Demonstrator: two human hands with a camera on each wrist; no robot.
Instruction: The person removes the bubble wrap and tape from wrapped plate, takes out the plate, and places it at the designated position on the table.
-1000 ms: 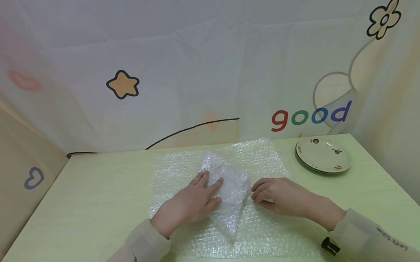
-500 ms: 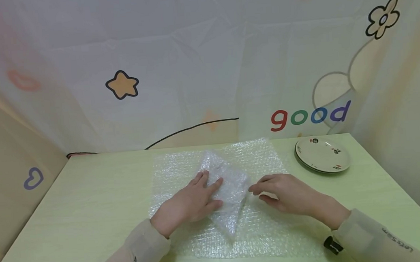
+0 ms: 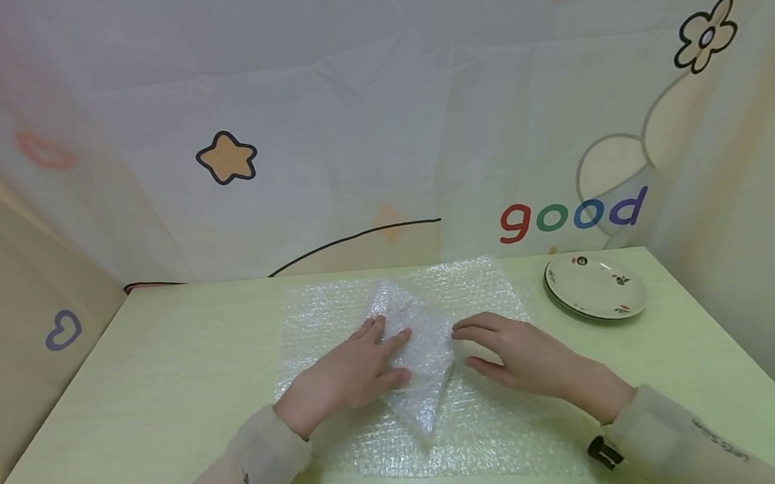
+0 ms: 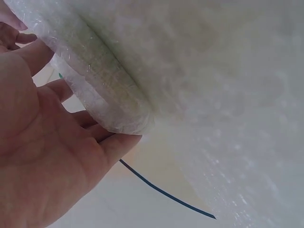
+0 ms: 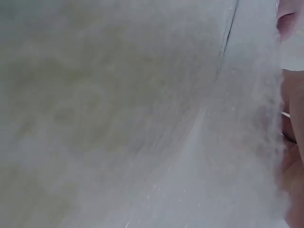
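Observation:
A sheet of clear bubble wrap [image 3: 496,437] lies spread over the middle of the table. Part of it is folded over into a diamond-shaped bundle [image 3: 428,344]; what is inside is hidden. My left hand [image 3: 352,368] rests on the bundle's left side, its fingers spread. In the left wrist view, that palm [image 4: 52,147] shows with fingertips against the wrap's rounded edge [image 4: 109,90]. From the right, my right hand [image 3: 526,352] reaches the bundle with fingertips at its right corner, thumb apart and lower. Blurred wrap [image 5: 118,118] fills most of the right wrist view.
Cream plates [image 3: 596,287] with small printed motifs are stacked at the table's back right. The pale table [image 3: 168,392] ends at a hanging printed cloth [image 3: 353,139], which also rises along both sides. A black clip [image 3: 605,452] sits by the right sleeve.
My right hand has moved slightly up and left to the bundle's right corner, its fingers straightening and its thumb parting from them. The left hand stays in place on the wrap.

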